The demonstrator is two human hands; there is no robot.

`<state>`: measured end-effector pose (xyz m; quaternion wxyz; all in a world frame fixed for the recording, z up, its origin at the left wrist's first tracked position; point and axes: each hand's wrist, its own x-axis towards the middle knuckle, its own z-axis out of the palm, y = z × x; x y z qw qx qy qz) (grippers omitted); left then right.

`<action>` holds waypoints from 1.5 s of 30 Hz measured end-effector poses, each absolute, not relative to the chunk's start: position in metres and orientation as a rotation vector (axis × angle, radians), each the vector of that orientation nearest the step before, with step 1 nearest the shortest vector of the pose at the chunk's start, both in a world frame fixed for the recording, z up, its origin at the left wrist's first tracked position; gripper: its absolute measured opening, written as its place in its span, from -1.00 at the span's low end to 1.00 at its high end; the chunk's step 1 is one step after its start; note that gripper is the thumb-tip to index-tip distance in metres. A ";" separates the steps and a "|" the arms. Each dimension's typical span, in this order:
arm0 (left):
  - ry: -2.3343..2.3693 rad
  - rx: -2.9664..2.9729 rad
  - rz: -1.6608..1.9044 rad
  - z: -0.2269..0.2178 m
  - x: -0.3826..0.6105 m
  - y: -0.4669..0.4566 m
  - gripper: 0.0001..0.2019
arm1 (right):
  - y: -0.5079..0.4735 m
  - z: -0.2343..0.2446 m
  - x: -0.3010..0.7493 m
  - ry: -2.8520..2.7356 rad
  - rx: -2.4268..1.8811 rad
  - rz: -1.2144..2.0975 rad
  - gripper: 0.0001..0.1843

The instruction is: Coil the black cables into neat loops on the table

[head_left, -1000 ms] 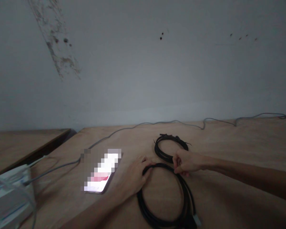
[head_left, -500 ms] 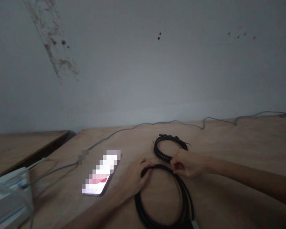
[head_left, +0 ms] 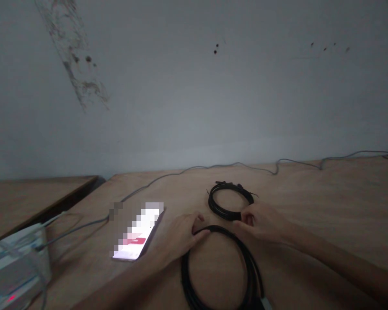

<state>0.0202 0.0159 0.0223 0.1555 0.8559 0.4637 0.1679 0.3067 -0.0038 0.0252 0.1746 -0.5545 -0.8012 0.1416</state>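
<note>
A large coil of black cable [head_left: 194, 288] lies on the wooden table [head_left: 326, 206] in front of me. My left hand [head_left: 181, 239] grips the coil's far left edge, fingers curled over the cable. My right hand [head_left: 261, 224] holds the coil's far right edge, fingers bent round it. Just beyond my right hand lies a smaller black cable coil [head_left: 229, 200], touching or nearly touching my fingers.
A lit phone [head_left: 137, 237] lies flat left of my left hand. A grey cable [head_left: 194, 168] runs along the table's far edge by the wall. A white device [head_left: 16, 267] with a red light sits at the lower left. A second table [head_left: 29, 193] stands further left.
Both hands have slid slightly toward me with the large coil. My right hand has dropped lower onto the cable, and the coil sits a little nearer to me.
</note>
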 end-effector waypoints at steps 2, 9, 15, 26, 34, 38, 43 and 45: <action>1.297 2.480 0.415 0.026 0.020 0.016 -0.74 | 0.001 0.023 0.310 -2.209 -1.556 0.408 -0.45; 1.484 2.595 0.199 0.032 0.000 0.009 -0.80 | 0.010 0.004 0.317 -2.137 -1.364 0.478 -0.43; 1.785 2.535 -0.023 0.041 -0.017 -0.001 -0.63 | 0.013 0.008 0.323 -1.915 -1.407 0.377 -0.48; 1.515 2.491 0.399 0.015 -0.005 0.009 -0.84 | 0.004 0.002 0.307 -2.083 -1.312 0.345 -0.52; 1.573 2.490 0.675 0.018 -0.003 -0.005 -0.78 | -0.011 0.022 0.304 -1.932 -1.277 0.126 -0.51; 1.843 2.408 0.816 0.023 0.004 -0.005 -0.76 | -0.029 0.020 0.301 -2.121 -0.908 -0.206 -0.68; 1.888 2.490 0.705 0.021 0.008 0.000 -0.73 | -0.035 -0.007 0.286 -2.401 -1.039 -0.276 -0.74; 1.884 2.498 0.674 0.018 0.008 0.002 -0.72 | -0.034 -0.013 0.282 -2.453 -1.162 -0.220 -0.73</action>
